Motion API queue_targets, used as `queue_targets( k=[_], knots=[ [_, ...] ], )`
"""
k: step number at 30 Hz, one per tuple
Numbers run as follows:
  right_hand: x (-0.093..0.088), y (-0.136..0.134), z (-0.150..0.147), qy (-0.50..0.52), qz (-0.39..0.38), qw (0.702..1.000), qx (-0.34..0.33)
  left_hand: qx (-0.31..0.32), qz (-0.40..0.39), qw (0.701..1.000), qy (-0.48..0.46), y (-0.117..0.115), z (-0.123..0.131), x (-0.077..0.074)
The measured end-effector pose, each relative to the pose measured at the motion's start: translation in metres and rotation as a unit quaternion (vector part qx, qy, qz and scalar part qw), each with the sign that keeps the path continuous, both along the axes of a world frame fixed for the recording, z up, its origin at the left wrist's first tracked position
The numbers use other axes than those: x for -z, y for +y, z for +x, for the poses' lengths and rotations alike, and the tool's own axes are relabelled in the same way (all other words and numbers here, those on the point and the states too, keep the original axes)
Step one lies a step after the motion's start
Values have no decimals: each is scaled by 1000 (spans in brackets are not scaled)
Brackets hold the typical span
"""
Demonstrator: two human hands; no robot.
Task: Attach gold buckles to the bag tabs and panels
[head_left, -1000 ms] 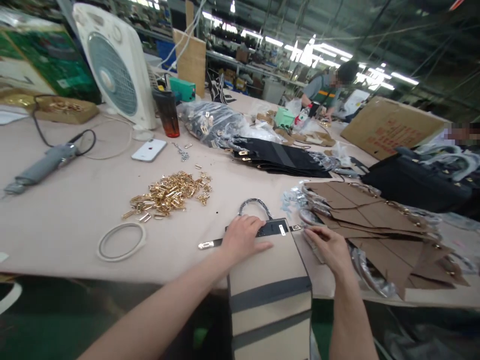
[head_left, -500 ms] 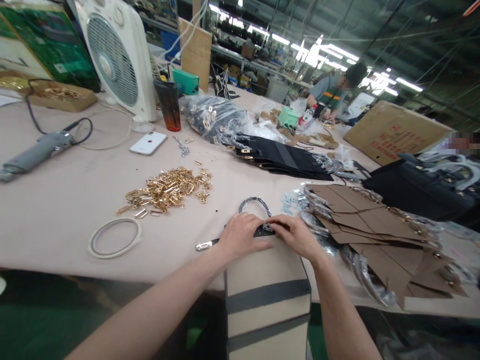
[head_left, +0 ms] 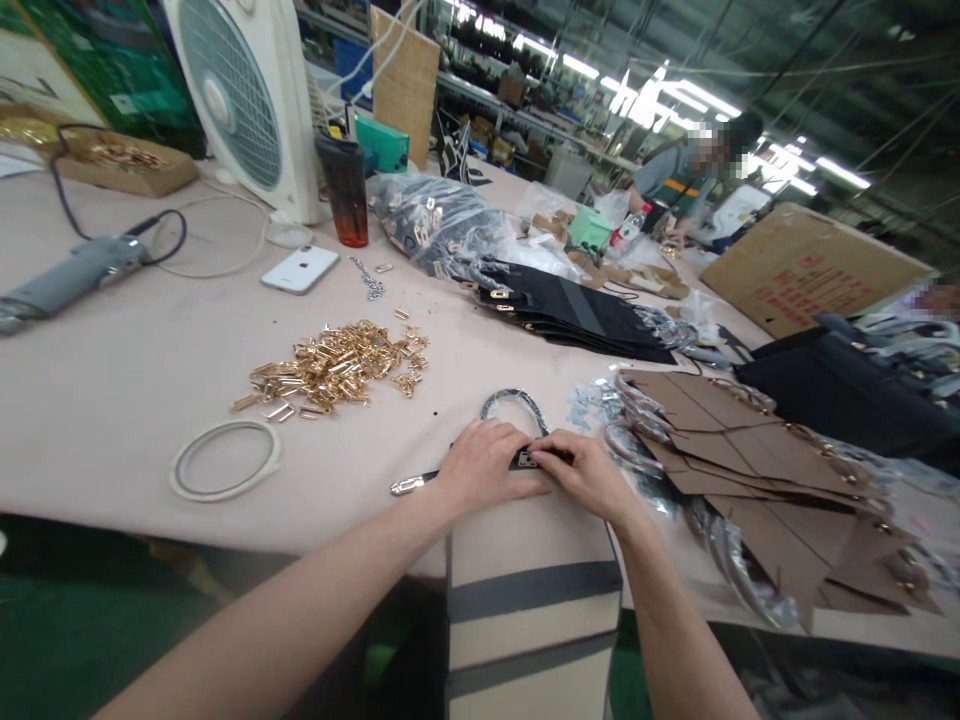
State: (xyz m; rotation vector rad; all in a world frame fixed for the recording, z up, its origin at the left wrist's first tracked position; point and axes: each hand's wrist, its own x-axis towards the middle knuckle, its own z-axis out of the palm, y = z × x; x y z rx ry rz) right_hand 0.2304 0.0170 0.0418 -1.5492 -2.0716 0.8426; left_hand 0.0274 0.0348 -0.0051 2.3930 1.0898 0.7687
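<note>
A beige bag panel point(head_left: 532, 590) with dark grey strips lies over the table's front edge, its lower part hanging toward me. At its far end is a dark loop handle point(head_left: 517, 397) wrapped in clear film. My left hand point(head_left: 487, 465) holds down the panel's top edge, fingers bent over it, thumb stretched to the right. With thumb and fingertips, my right hand point(head_left: 581, 470) pinches a small metal plate point(head_left: 527, 458) against the dark top band. A dark strap with a silver metal end point(head_left: 409, 485) pokes out left of my left hand.
Gold fittings point(head_left: 337, 365) lie heaped behind a tape roll point(head_left: 225, 460). Brown bag panels point(head_left: 750, 450) are stacked right, beside small silver plates point(head_left: 592, 400). Farther back are a phone point(head_left: 300, 268), a tumbler point(head_left: 343, 195), a fan point(head_left: 247, 100), a power screwdriver point(head_left: 75, 280) and black panels point(head_left: 577, 310). Another person works beyond.
The small metal plate and my right fingertips have shifted slightly left and down along the top band. My left hand stays on the panel. The camera view has tilted a little.
</note>
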Motion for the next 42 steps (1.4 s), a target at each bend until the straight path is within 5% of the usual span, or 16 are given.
queue_targets(
  k=[6, 12, 21, 30, 42],
  knots=[
    [-1, 2, -1, 13, -23, 1000, -5, 0, 1, 1000, -1, 0, -1, 1],
    [1, -1, -5, -70, 46, 996, -24, -4, 2, 1000, -5, 0, 1, 2],
    [12, -19, -1, -32, 139, 987, -71, 4, 27, 1000, 14, -1, 0, 5],
    [36, -45, -1, -97, 244, 964, -32, 13, 28, 999, 26, 0, -1, 3],
    [15, -26, -16, -40, 140, 989, 17, -3, 24, 1000, -1, -1, 0, 5]
  ],
)
